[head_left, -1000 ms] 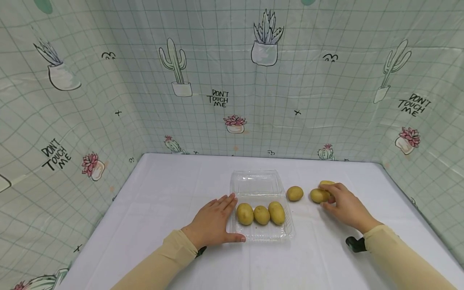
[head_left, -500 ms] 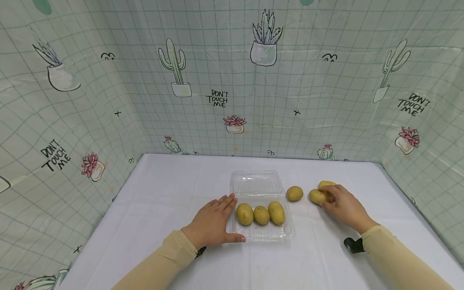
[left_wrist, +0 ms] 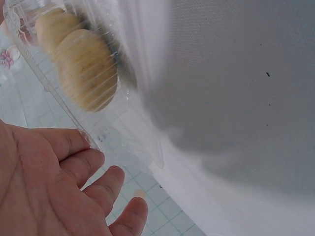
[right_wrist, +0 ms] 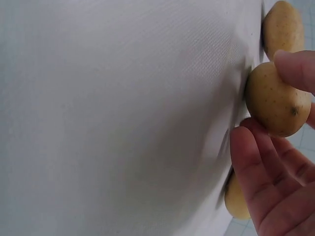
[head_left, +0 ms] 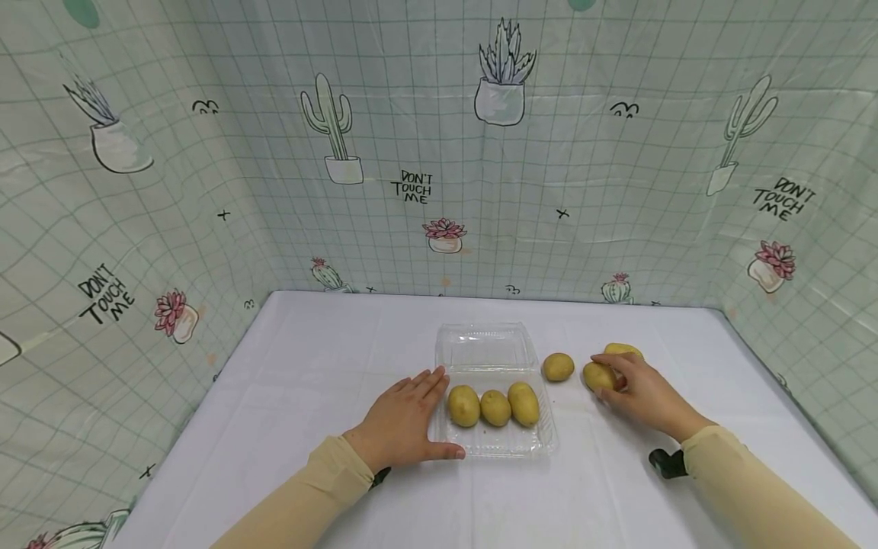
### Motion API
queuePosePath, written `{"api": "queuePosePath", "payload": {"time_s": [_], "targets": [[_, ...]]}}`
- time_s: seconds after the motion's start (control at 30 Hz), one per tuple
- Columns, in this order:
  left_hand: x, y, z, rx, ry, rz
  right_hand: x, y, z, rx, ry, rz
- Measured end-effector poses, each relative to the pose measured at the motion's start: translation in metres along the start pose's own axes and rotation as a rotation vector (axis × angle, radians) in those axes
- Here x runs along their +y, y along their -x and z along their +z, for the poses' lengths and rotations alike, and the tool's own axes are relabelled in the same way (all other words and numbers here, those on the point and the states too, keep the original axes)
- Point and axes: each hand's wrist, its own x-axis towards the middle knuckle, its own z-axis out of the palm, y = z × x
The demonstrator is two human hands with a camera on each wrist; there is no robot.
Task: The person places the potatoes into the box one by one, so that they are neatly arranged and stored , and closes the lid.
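Note:
A clear plastic clamshell box (head_left: 494,444) lies with its lid folded back, three potatoes (head_left: 495,408) in a row in its base. My left hand (head_left: 405,419) rests along the box's left side, fingers straight; in the left wrist view its fingertips touch the clear wall. To the right of the box, my right hand (head_left: 648,393) grips a potato (right_wrist: 275,101) between thumb and fingers, low over the cloth. Whether that potato touches the cloth I cannot tell. Just behind the right hand lies another potato (head_left: 623,349), partly hidden.
A loose potato (head_left: 559,367) sits between the box and my right hand. White cloth (head_left: 329,335) covers the table. A grid-patterned curtain (head_left: 439,152) with plant drawings stands at the back and both sides.
My right hand has shifted slightly left, bringing its potato nearer to the loose one by the box. More of the potato behind now shows. The left hand stays put.

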Motion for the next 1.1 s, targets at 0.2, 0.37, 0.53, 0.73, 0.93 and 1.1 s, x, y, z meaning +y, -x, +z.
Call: {"api": "queuePosePath", "payload": {"time_s": [0.2, 0.37, 0.53, 0.73, 0.93, 1.1], "targets": [[0.000, 0.001, 0.000, 0.016, -0.006, 0.007, 0.001, 0.000, 0.001, -0.069, -0.039, 0.011], [0.000, 0.000, 0.001, 0.019, -0.004, 0.006, 0.001, -0.001, 0.001, -0.100, -0.090, 0.024], [0.000, 0.000, 0.001, 0.019, -0.009, 0.006, 0.001, -0.001, 0.000, -0.107, -0.129, 0.038], [-0.001, 0.000, 0.002, 0.025, 0.001, 0.011, -0.004, 0.000, 0.000, -0.100, -0.163, 0.051], [-0.002, 0.000, 0.002, 0.024, 0.001, 0.012, -0.012, -0.001, -0.002, -0.053, -0.130, 0.005], [-0.002, 0.000, 0.001, 0.027, 0.007, 0.015, -0.026, -0.003, -0.004, -0.012, -0.133, -0.065]]}}
